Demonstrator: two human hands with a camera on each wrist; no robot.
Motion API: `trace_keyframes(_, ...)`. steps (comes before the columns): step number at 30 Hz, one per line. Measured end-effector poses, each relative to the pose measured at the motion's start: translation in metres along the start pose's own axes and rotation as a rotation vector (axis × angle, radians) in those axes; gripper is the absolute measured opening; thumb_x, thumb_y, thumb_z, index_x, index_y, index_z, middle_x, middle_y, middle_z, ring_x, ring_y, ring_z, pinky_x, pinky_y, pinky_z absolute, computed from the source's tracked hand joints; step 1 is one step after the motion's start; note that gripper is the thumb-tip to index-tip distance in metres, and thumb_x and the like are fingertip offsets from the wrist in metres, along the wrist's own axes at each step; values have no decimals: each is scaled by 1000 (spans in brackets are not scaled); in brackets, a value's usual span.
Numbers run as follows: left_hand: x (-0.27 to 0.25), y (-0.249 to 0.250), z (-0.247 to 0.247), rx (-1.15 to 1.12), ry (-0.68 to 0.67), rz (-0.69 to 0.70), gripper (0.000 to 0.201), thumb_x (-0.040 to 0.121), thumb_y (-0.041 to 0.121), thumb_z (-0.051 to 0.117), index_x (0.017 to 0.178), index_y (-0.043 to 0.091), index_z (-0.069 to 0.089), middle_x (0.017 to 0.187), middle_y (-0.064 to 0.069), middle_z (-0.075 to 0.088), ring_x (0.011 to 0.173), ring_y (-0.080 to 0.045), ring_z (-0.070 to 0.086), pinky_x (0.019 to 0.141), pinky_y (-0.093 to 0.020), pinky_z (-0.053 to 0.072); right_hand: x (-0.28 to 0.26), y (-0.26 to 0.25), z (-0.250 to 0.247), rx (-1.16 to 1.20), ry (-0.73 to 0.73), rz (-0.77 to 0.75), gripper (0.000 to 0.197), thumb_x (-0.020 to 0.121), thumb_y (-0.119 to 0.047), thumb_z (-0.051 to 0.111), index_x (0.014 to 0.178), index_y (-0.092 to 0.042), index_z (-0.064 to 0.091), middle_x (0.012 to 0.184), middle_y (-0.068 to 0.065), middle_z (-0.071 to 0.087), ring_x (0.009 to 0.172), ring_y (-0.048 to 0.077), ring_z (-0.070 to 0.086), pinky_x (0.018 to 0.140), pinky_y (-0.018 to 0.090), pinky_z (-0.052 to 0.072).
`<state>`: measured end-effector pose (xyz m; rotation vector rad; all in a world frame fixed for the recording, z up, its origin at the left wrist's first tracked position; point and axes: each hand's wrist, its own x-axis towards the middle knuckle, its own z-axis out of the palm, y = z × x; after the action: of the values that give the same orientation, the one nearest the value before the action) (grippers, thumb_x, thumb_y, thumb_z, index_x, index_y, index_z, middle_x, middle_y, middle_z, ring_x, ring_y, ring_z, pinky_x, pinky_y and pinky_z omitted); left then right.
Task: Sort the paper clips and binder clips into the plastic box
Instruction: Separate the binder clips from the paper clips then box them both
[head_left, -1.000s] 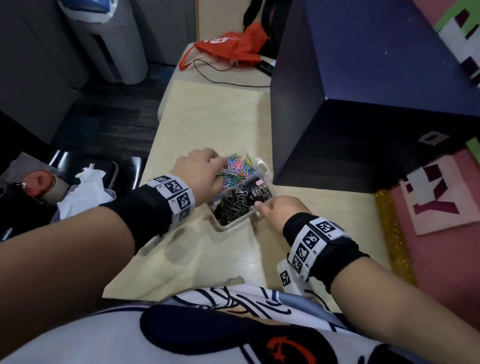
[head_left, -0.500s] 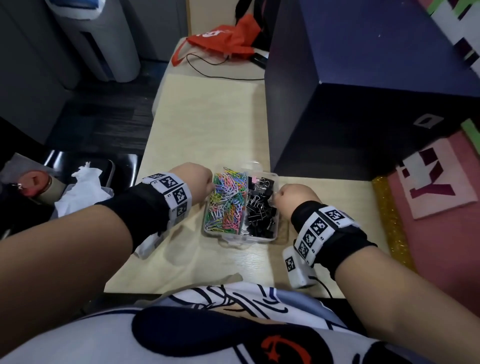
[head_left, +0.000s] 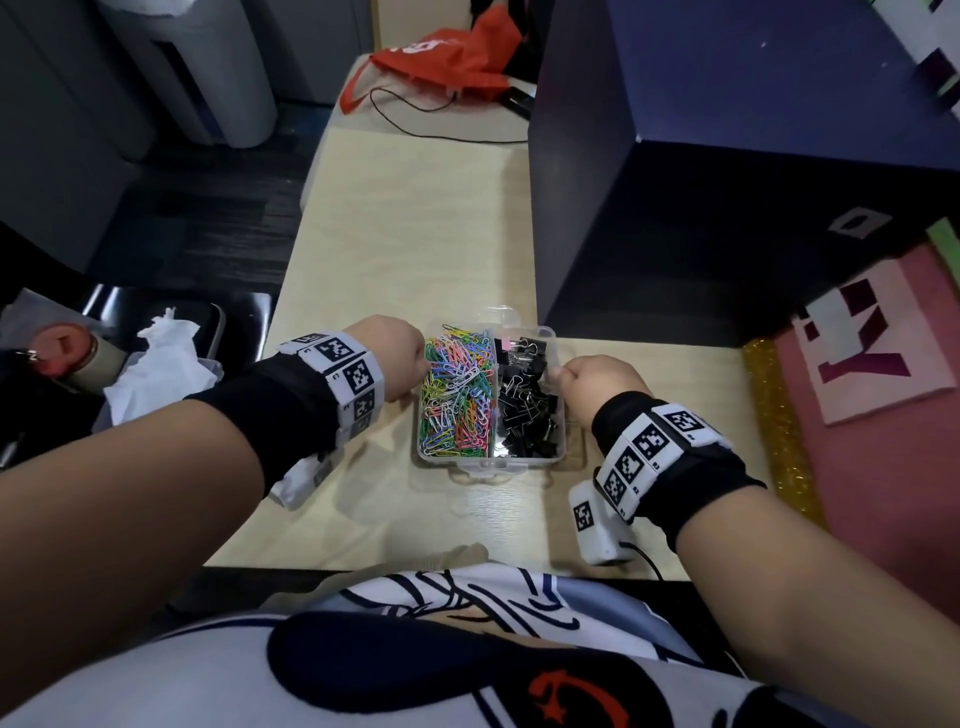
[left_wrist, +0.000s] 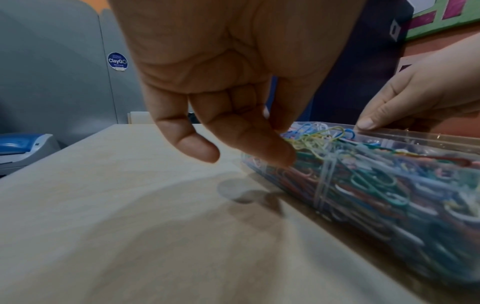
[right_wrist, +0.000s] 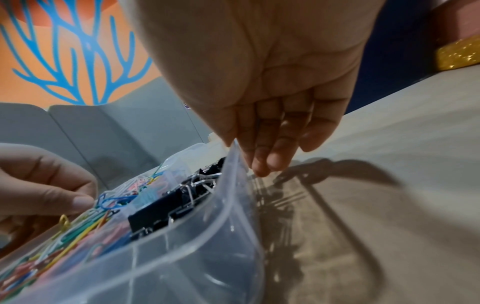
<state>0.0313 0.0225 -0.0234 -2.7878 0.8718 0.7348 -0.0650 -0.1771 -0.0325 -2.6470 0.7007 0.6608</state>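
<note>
A clear plastic box (head_left: 488, 464) lies on the pale wooden table (head_left: 405, 234), close to me. Coloured paper clips (head_left: 457, 397) fill its left compartment and black binder clips (head_left: 527, 415) its right one. My left hand (head_left: 400, 358) grips the box's left wall: fingers (left_wrist: 262, 148) curl against the outside and the thumb (right_wrist: 78, 202) sits at the rim by the paper clips (left_wrist: 363, 174). On the opposite side my right hand (head_left: 597, 382) pinches the right wall (right_wrist: 231, 226), fingers (right_wrist: 265, 162) outside it and the thumb (left_wrist: 369, 123) on the rim.
A big dark blue box (head_left: 727, 182) stands just behind and right of the plastic box. An orange bag (head_left: 447, 57) and a black cable (head_left: 441, 136) lie at the table's far end. A gold glitter strip (head_left: 774, 426) borders the right side. A chair with tissue (head_left: 156, 369) stands left.
The plastic box has turned from a slant to square with the table edge and come a little nearer. My left hand left the paper clips for the box's left wall.
</note>
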Motion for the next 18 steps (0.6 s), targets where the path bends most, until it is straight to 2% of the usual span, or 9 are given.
trace_keyframes(3,-1,2,2,-30,-10,-2,35,99,27,38,95,4,65,95,-10,72,91,-27,65,80,-34,49,-2,4,-2,17,-4,-12,43,103,-33,30,118,-11,63,112,12,66,104,29,60,88,32,46)
trace_keyframes(8,-1,6,3,-59,-18,-10,31,99,27,39,84,9,59,92,-9,72,89,-26,65,79,-34,49,-4,8,-4,15,-14,-21,43,103,-34,30,118,-11,64,112,12,66,105,29,60,88,33,46)
trace_keyframes(12,-1,9,1,-84,-31,-23,30,99,27,40,82,9,58,93,-9,72,89,-26,65,78,-33,48,-4,12,-6,4,-29,-25,44,103,-34,30,117,-11,64,112,11,66,104,29,60,89,34,46)
trace_keyframes(16,-1,13,2,-109,-20,-41,31,98,26,41,87,7,63,91,-10,73,89,-26,65,78,-33,49,-2,16,-7,-3,-38,-34,43,103,-34,31,117,-11,64,112,11,66,104,28,59,88,33,46)
trace_keyframes(18,-1,14,2,-122,-21,-48,30,98,26,42,84,8,61,90,-9,73,88,-26,66,78,-33,49,-2,18,-7,-18,-39,-42,43,103,-34,31,116,-11,65,111,11,66,103,28,60,87,32,46)
